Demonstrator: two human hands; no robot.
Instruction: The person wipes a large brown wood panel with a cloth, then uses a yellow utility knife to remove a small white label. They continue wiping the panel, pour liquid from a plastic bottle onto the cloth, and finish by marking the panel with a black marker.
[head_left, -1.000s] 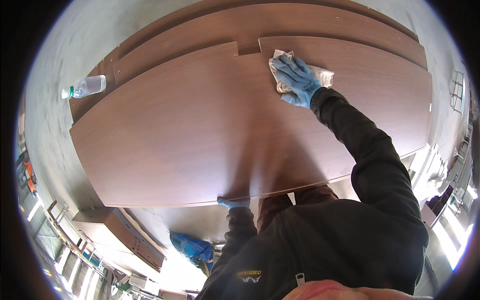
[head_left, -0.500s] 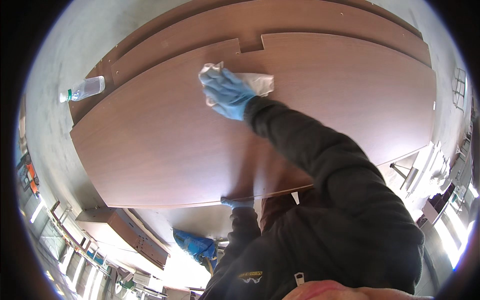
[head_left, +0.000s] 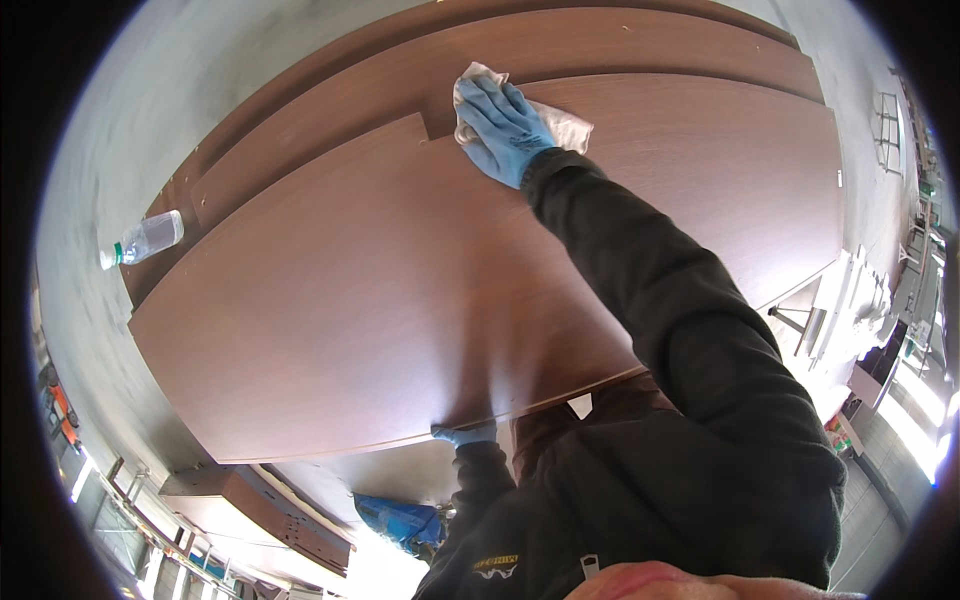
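A large brown wood-grain panel [head_left: 350,280] lies flat before me, with a notch cut into its far edge. My right hand [head_left: 505,130], in a blue glove, presses a crumpled whitish cloth [head_left: 565,127] down at that notch. The fingers lie close together over the cloth, and part of it sticks out to the right of the wrist. At the panel's near edge is my left hand [head_left: 465,436], also blue-gloved. It grips the edge close to my body; some of its fingers are hidden.
More brown panels [head_left: 380,88] lie beneath, jutting out at the far side. A clear plastic bottle [head_left: 152,238] rests on its side at the left. Below the near edge are a blue bag-like bundle [head_left: 398,522] and a brown cabinet piece [head_left: 260,510]. A metal frame [head_left: 888,132] stands far right.
My right hand has slid the cloth farther away and to the right, onto the notch. The left hand stays at the near edge. The whole view has shifted slightly.
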